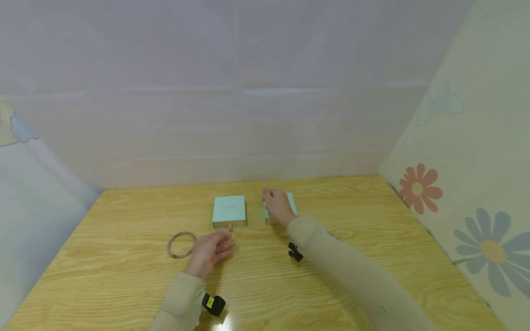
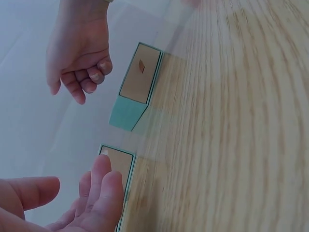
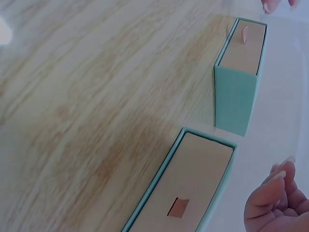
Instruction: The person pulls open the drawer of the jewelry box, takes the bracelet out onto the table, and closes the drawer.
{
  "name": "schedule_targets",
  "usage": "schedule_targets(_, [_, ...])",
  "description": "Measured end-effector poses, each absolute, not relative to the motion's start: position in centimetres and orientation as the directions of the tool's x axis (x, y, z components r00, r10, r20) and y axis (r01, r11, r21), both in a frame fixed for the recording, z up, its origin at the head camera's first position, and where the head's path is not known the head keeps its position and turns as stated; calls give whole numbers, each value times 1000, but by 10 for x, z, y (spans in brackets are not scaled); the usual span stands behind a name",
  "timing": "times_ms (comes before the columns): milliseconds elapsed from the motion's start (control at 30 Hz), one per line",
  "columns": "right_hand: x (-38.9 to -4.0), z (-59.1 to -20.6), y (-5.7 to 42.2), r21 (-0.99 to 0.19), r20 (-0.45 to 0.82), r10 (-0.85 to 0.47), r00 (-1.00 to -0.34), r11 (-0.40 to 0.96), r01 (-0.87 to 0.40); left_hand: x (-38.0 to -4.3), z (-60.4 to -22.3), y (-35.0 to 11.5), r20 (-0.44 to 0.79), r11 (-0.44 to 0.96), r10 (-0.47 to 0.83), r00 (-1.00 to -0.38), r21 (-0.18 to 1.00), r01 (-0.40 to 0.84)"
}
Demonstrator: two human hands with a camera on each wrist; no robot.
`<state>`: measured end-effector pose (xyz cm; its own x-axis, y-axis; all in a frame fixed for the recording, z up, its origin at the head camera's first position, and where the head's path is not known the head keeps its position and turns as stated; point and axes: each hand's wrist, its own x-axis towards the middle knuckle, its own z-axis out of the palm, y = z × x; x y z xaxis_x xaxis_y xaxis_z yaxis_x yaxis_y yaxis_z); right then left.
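Observation:
Two mint-green boxes with tan drawer fronts lie side by side toward the back of the table. At the front of the left box (image 1: 229, 209), a small ribbon tab (image 1: 230, 227) sticks out. My left hand (image 1: 209, 252) is just in front of that box, fingers extended and apart, holding nothing. Over the right box (image 1: 292, 202) hovers my right hand (image 1: 279, 205), partly covering its lid. Its fingers hang loosely bent in the left wrist view, and nothing shows in them. A pinkish-brown ribbon tab (image 3: 179, 208) lies on the right box's drawer front.
A brownish ring-shaped bangle (image 1: 169, 247) lies on the wooden table (image 1: 124, 276), left of my left hand. A pale curtain (image 1: 248, 115) stands behind the table, and a flower-printed panel (image 1: 468, 161) rises along the right side.

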<state>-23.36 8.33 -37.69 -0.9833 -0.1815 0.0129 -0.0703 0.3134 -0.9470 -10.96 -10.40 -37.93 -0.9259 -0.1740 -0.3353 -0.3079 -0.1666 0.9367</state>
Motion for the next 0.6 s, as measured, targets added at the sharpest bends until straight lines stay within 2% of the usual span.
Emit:
schedule_targets(333, [-230,-377,73,-957,-40,-178,-983,291,-14,-112,-380,-107,-341,-135,-234,-910,939,-317])
schedule_targets(600, [-227,-378,65,-962,-49,-207,-977,274,-10,-114,-377,-111,-346,-98,-229,-910,938,-332])
